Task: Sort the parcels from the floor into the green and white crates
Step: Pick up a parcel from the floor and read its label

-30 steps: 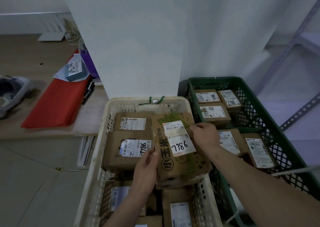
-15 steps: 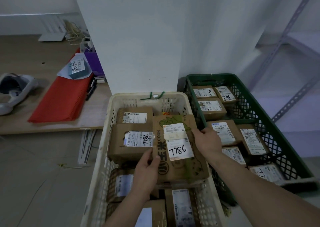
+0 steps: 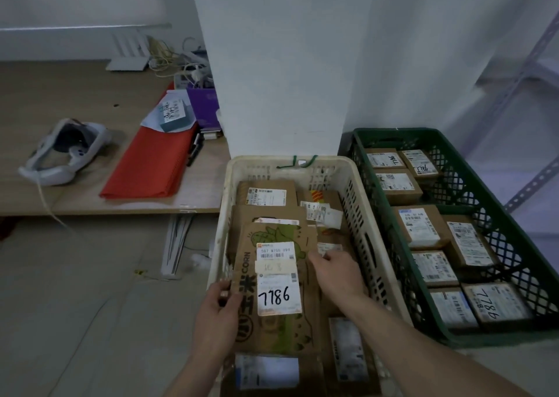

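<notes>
Two crates stand side by side on the floor: a white crate (image 3: 357,203) on the left and a green crate (image 3: 496,203) on the right. A corn parcel (image 3: 272,330), labelled 7786, lies flat on the other boxes along the white crate's left wall. The left hand (image 3: 216,321) grips the parcel's left edge, thumb on top. The right hand (image 3: 337,271) rests on its right edge, fingers curled onto it. The green crate shows nine parcels, labels up. In the white crate at least five more are visible, partly covered.
</notes>
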Tool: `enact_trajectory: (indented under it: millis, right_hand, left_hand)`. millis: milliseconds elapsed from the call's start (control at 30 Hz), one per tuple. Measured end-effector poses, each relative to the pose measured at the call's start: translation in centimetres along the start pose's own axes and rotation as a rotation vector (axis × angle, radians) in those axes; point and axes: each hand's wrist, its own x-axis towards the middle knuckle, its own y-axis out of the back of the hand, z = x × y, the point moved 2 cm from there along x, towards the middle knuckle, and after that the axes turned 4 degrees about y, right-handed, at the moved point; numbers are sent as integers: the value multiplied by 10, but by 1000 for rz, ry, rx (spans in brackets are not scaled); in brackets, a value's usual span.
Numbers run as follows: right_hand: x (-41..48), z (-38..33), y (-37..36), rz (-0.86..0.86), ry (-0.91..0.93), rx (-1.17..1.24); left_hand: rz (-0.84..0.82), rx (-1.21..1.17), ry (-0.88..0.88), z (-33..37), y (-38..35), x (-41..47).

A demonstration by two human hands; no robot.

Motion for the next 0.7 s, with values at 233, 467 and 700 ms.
enact_trajectory:
  millis: [233, 467, 700]
  right_hand:
    - [-19, 18, -21, -50, 9, -20]
    - [-32, 40, -49, -266, 25, -148]
    - [-41, 39, -63, -368, 19, -16]
  left_hand:
    - [12, 178, -3, -22, 20, 2]
    - [5, 654, -121, -51, 16, 3]
    - [44, 1059, -339, -47, 9, 0]
